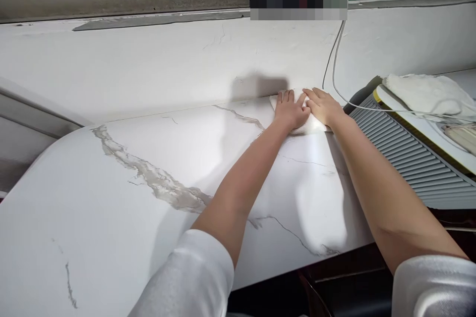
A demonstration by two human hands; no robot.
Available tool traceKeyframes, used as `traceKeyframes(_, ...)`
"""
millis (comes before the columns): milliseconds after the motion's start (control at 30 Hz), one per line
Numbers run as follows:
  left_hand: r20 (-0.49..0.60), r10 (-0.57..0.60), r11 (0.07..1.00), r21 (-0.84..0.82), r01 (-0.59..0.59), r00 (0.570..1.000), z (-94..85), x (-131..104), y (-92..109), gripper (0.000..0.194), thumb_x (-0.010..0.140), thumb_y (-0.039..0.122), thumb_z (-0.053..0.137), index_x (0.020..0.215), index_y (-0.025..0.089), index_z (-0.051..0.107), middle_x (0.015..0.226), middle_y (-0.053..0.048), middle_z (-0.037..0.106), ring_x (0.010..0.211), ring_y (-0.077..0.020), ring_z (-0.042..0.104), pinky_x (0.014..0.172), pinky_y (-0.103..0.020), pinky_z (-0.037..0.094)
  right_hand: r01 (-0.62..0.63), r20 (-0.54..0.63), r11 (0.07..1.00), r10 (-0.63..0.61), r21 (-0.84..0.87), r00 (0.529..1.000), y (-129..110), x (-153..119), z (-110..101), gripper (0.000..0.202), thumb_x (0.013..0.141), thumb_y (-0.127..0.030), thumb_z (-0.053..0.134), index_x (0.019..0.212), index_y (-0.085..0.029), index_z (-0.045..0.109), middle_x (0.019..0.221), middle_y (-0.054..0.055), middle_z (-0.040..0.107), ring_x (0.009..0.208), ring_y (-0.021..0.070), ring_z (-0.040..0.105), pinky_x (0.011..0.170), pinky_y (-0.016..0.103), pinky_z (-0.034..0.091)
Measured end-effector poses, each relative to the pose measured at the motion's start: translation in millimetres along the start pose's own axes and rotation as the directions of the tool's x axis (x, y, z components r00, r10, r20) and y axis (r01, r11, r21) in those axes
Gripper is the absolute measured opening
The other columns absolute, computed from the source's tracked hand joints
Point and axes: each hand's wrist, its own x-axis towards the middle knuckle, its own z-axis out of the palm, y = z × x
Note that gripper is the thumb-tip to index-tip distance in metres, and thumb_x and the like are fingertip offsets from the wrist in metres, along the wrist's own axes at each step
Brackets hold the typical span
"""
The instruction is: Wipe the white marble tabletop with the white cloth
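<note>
A white cloth (314, 125) lies on the marble-patterned tabletop (208, 158), at its far edge against the wall. My left hand (290, 110) rests flat on the left part of the cloth, fingers stretched toward the wall. Close beside it, my right hand (323, 105) presses on the right part, its fingers also extended and pointing left and away from me. The two hands nearly touch over the cloth. Part of the cloth is hidden beneath them.
Right of the table stands a grey ribbed-sided unit (405, 143), with a folded white cloth (431, 94) on top. A thin white cable (336, 64) hangs down the white wall (167, 69) and runs across that unit. Dark furniture (345, 282) shows below the table's near edge.
</note>
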Motion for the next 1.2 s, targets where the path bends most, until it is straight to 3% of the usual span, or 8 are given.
traceKeyframes(167,-0.012,0.007,1.0,-0.006,-0.007,1.0,1.1,-15,2,0.059,0.101,0.034,0.027,0.158,0.02,0.027,0.166,-0.009,0.023,0.154,-0.0251,0.013,0.126,-0.045,0.003,-0.002,0.061,1.0,0.003,-0.018,0.998,-3,-13,0,0.061,0.099,-0.031,0.025,0.157,-0.012,0.029,0.163,0.018,0.028,0.15,0.0309,0.027,0.12,0.054,0.024)
traceKeyframes(333,-0.027,0.024,1.0,0.015,-0.023,0.999,5.2,-49,13,0.059,0.101,0.033,0.026,0.158,0.017,0.026,0.166,-0.013,0.023,0.154,-0.0269,0.013,0.126,-0.047,0.005,0.017,0.022,1.0,-0.017,0.018,1.0,-10,-51,-3,0.06,0.099,-0.03,0.026,0.156,-0.014,0.033,0.162,0.017,0.031,0.15,0.0308,0.027,0.12,0.055,0.025)
traceKeyframes(667,-0.012,0.141,0.99,-0.003,-0.141,0.99,9.7,-168,35,0.061,0.102,0.037,0.028,0.158,0.013,0.025,0.165,-0.016,0.022,0.153,-0.0334,0.013,0.125,-0.055,0.01,0.009,-0.013,1.0,-0.009,0.004,1.0,-46,-182,-14,0.059,0.099,-0.03,0.026,0.155,-0.015,0.037,0.162,0.013,0.032,0.15,0.0276,0.027,0.122,0.05,0.025)
traceKeyframes(933,0.028,0.265,0.964,-0.037,-0.264,0.964,-2.7,-253,27,0.061,0.102,0.036,0.034,0.157,0.01,0.025,0.163,-0.021,0.023,0.152,-0.0372,0.012,0.122,-0.061,0.016,0.031,0.017,0.998,-0.032,0.054,0.999,-73,-270,-23,0.063,0.102,-0.05,0.022,0.156,-0.021,0.035,0.163,0.012,0.029,0.149,0.0295,0.028,0.118,0.054,0.033)
traceKeyframes(1067,0.074,0.312,0.949,-0.08,-0.306,0.947,-11.3,-268,16,0.064,0.102,0.037,0.035,0.158,0.009,0.023,0.164,-0.024,0.018,0.152,-0.0364,0.007,0.124,-0.056,0.013,0.084,-0.038,0.995,-0.081,0.057,0.996,-82,-285,-21,0.064,0.102,-0.054,0.022,0.155,-0.021,0.037,0.162,0.013,0.031,0.149,0.0308,0.029,0.116,0.055,0.035)
traceKeyframes(1200,0.18,0.211,0.971,-0.151,-0.184,0.961,-22.9,-255,7,0.066,0.102,0.035,0.03,0.158,0.003,0.017,0.165,-0.023,0.013,0.154,-0.0313,0.004,0.125,-0.05,0.009,0.133,-0.054,0.989,-0.13,0.059,0.99,-90,-267,-16,0.063,0.103,-0.05,0.022,0.154,-0.016,0.039,0.162,0.018,0.029,0.15,0.0322,0.026,0.117,0.056,0.032)
